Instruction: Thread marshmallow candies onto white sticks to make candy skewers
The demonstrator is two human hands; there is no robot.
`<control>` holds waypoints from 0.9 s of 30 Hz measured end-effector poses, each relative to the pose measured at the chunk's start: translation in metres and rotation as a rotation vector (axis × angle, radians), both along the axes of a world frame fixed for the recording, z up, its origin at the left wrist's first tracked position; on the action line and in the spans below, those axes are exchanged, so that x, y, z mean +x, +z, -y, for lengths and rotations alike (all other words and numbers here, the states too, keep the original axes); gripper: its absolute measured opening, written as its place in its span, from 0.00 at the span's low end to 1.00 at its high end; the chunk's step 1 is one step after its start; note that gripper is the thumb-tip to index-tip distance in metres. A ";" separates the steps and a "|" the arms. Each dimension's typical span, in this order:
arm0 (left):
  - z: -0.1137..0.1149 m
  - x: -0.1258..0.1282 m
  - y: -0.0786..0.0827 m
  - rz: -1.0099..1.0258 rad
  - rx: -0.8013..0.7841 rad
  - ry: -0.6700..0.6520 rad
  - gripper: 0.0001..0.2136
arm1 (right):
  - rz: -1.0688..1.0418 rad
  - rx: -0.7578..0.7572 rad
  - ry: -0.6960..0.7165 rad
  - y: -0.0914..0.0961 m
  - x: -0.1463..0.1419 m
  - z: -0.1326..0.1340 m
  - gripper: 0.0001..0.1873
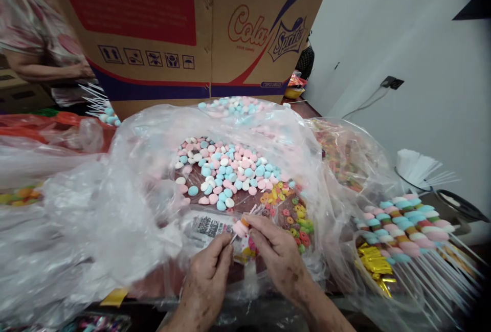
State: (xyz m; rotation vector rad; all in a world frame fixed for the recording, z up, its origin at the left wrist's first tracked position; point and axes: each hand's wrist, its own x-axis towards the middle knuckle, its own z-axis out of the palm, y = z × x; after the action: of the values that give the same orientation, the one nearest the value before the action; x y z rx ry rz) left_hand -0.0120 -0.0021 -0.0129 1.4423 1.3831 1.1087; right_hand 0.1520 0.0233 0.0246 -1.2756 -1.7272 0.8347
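My left hand pinches a thin white stick low in the middle of the view. On that stick sits a pink marshmallow. My right hand closes its fingers on a small orange candy at the stick's upper end, touching the marshmallow. Just beyond my hands, pink, blue and white marshmallows lie loose in an opened clear plastic bag. Colourful ring-shaped gummies are heaped to the right of them. A packet with a printed label lies behind my left hand.
A tall cardboard box stands at the back. Finished-looking candy skewers lie at right, near gold twist ties and a bundle of white sticks. Another person stands at back left. Crumpled plastic covers the left side.
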 end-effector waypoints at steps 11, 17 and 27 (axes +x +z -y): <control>-0.002 -0.001 -0.006 0.511 -0.169 0.170 0.13 | 0.676 0.073 -0.076 0.021 0.017 -0.083 0.12; -0.001 -0.003 -0.005 0.608 -0.119 0.232 0.12 | 1.095 0.035 -0.068 0.008 -0.001 -0.094 0.18; -0.003 -0.002 -0.001 0.633 -0.116 0.264 0.11 | 1.058 0.414 0.331 0.007 -0.021 -0.076 0.08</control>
State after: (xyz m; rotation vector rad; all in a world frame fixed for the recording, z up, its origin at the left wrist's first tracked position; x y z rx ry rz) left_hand -0.0137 0.0004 -0.0139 0.7333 1.1620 1.4653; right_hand 0.1308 0.0995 0.0312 -1.2181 -2.7977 -0.1457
